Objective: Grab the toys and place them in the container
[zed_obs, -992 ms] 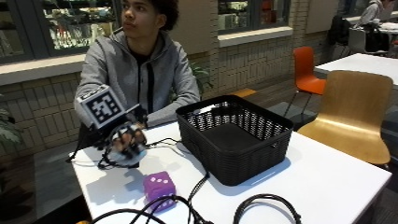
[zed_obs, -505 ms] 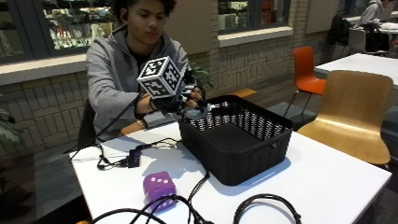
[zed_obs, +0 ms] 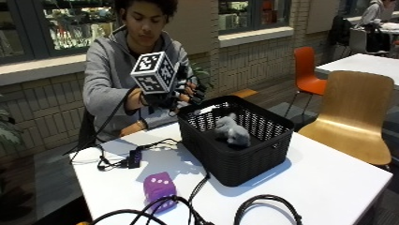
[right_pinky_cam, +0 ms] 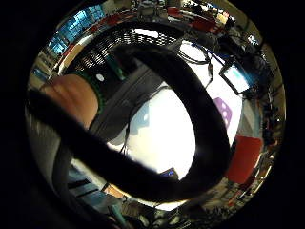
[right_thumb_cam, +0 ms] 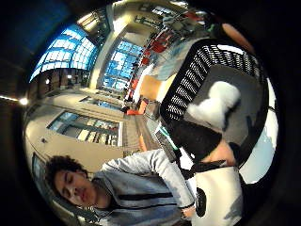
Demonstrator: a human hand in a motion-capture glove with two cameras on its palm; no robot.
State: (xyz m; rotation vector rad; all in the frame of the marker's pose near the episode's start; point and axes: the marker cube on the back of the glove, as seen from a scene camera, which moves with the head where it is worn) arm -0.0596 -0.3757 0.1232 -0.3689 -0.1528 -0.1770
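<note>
Empty grip: the black-gloved right hand [zed_obs: 178, 96] hangs with fingers spread and holds nothing, above the rear rim of the black plastic mesh basket [zed_obs: 249, 154].

Inside the basket lies a grey plush toy [zed_obs: 229, 130], against the mesh wall. A purple plush die with white dots [zed_obs: 159, 186] sits on the white worktop [zed_obs: 324, 183] near its front edge, apart from the basket, among black cables [zed_obs: 187, 211].
</note>
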